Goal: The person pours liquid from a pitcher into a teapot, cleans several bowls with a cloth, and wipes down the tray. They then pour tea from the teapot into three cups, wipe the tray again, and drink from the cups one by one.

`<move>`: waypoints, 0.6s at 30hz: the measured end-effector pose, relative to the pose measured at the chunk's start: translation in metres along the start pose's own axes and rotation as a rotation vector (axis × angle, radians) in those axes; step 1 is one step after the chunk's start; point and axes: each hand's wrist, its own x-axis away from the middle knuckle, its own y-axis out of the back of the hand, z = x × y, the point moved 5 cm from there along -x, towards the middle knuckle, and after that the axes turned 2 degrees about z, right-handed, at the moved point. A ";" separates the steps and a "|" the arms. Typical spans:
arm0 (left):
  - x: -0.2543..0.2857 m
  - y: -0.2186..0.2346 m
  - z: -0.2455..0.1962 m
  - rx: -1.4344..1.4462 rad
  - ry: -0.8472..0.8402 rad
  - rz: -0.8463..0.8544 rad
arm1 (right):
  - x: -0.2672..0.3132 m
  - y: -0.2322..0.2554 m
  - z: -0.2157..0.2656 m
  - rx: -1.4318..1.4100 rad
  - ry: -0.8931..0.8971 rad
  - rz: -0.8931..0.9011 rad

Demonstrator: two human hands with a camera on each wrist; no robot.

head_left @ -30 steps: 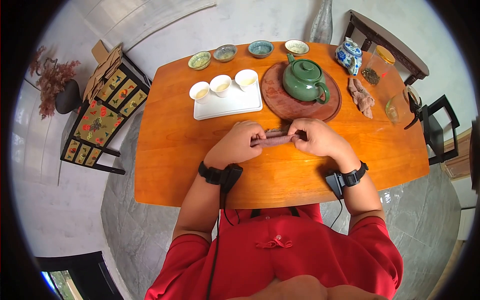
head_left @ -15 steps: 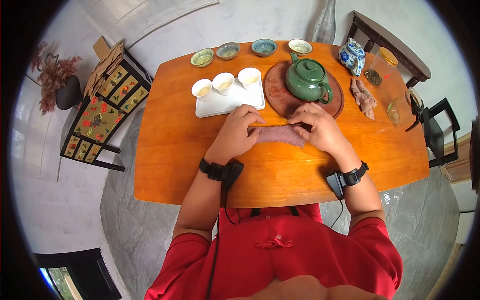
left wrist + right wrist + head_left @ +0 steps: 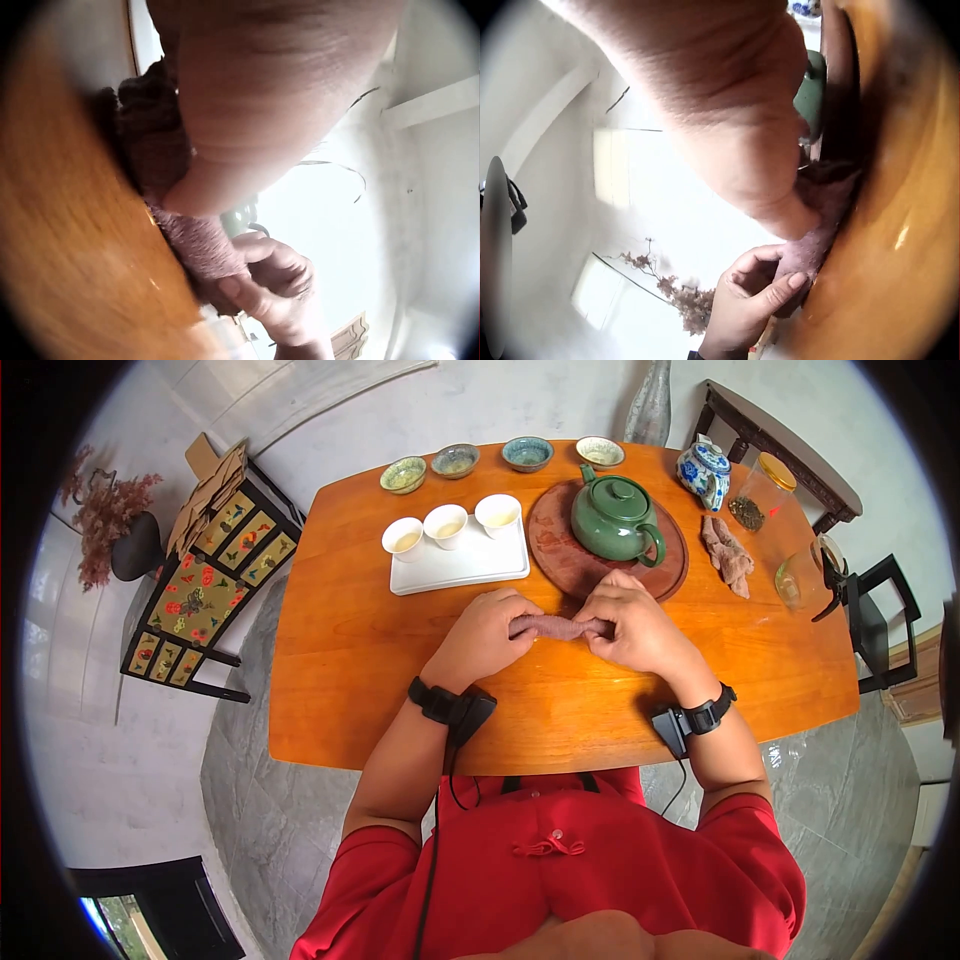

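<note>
A mauve cloth (image 3: 555, 626), rolled into a narrow roll, lies crosswise between both hands near the middle of the table. My left hand (image 3: 483, 637) grips its left end, thumb on the near side. At the other end my right hand (image 3: 643, 625) holds the roll between thumb and fingers. Up close in the left wrist view, the fuzzy cloth (image 3: 201, 244) lies low along the wooden table, its far end bunched and dark beyond my thumb. My palms hide parts of both ends.
A green teapot (image 3: 610, 525) stands on a round brown tray (image 3: 550, 550) beyond my right hand. Several white cups sit on a white tray (image 3: 460, 568) to the left. Bowls line the back; a crumpled cloth (image 3: 727, 557), glass jar (image 3: 765, 490) and blue-white pot (image 3: 703, 470) stand right.
Half a second ago the fingers were looser and the cloth looked wider and flatter. Now both hands have closed round it again and it is a narrower roll.
</note>
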 end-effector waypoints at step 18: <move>0.002 -0.013 -0.001 0.797 0.524 0.082 | 0.008 0.008 -0.037 -0.581 -0.353 -0.556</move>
